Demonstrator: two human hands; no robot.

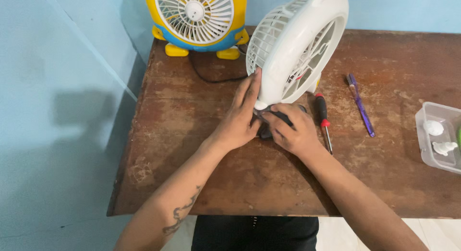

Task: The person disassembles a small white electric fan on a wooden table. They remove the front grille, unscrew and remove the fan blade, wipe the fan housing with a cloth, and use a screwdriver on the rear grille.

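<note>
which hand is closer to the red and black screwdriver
Right. The right hand lies just beside the screwdriver, on its left. The left hand is farther off, pressed against the white fan.

white round fan (pixel 297 44), upright, tilted, table centre

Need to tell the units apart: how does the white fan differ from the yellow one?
The white fan is tilted and steadied by both hands; the yellow fan stands untouched at the table's back edge. The white one is plain white; the yellow one has blue trim and yellow feet. Both have white round grilles.
</note>
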